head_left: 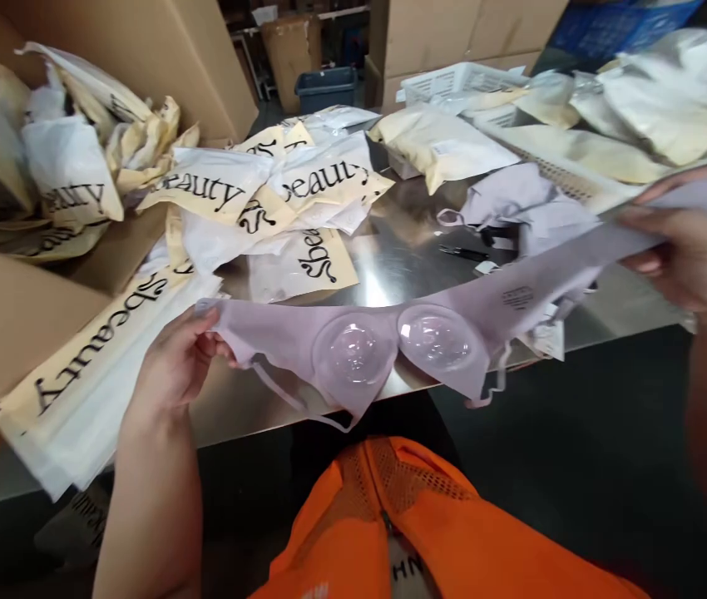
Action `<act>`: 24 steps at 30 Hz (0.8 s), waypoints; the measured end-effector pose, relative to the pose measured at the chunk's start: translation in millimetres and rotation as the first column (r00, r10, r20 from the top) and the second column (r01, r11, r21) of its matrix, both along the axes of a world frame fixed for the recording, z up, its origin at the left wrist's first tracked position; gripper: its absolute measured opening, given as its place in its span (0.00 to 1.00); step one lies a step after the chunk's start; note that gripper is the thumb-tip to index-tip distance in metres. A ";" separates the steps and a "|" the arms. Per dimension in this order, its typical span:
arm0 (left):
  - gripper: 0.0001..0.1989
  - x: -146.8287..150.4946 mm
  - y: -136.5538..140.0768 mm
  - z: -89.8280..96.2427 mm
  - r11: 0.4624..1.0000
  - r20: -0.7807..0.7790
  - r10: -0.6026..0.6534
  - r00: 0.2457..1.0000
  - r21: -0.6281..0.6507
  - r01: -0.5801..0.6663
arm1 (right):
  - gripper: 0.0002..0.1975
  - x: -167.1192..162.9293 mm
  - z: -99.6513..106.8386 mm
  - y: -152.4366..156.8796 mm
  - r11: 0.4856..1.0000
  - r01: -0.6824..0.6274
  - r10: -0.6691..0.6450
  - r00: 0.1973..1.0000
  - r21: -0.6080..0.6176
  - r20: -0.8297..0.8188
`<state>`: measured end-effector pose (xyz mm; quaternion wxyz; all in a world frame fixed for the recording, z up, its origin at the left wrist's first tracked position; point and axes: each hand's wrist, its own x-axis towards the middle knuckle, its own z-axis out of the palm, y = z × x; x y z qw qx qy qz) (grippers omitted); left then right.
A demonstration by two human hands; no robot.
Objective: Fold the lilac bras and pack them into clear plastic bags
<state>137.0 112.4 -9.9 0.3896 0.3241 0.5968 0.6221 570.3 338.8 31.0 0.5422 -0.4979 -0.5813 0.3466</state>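
Observation:
A lilac bra [384, 333] is stretched out between my two hands above the front edge of the metal table. Clear plastic shells lie in both of its cups, and its thin straps hang down. My left hand [182, 353] pinches one end of the band. At the far right, my right hand [690, 233] grips the other end, which pokes out past the fingers. Behind the bra lies a bunched lilac garment [506, 200]. A white tag [546, 334] shows under the band near the table edge.
Printed plastic bags [316, 187] are piled at the middle back, with a flat stack [97, 358] at left. An open cardboard box [135, 225] holds more bags. White baskets [453, 79] and stuffed bags [653, 108] stand at the back right. A black pen [462, 252] lies on the table [384, 258].

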 end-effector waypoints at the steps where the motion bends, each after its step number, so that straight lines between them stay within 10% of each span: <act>1: 0.11 9.7 4.5 3.6 0.999 0.034 -0.050 0.998 -0.004 0.050 | 0.13 -2.2 0.9 -2.6 1.000 0.003 -0.002 1.000 -0.024 0.005; 7: 0.16 90.0 55.9 6.5 0.907 0.180 -0.405 0.896 -0.042 0.418 | 0.12 -32.8 10.6 -26.5 0.987 -0.158 0.160 0.986 -0.041 0.050; 14: 0.23 159.8 111.7 -40.9 0.790 0.278 -0.526 0.803 -0.189 0.583 | 0.07 -80.6 14.8 -56.3 0.882 -0.472 0.465 0.872 0.006 0.154; 19: 0.19 127.4 93.4 -54.6 0.959 0.192 -0.251 0.949 -0.088 0.271 | 0.27 -90.8 -1.1 -77.0 0.545 -0.837 0.838 0.543 -0.049 0.050; 22: 0.14 93.0 67.7 -54.8 0.997 -0.131 0.082 0.988 0.018 -0.081 | 0.21 -73.9 -20.9 -100.9 0.581 -0.812 0.805 0.584 -0.057 -0.106; 24: 0.12 77.4 51.2 -54.1 0.970 -0.429 0.244 0.870 0.099 -0.223 | 0.16 -63.4 -43.3 -125.8 0.580 -0.798 0.763 0.602 -0.161 -0.235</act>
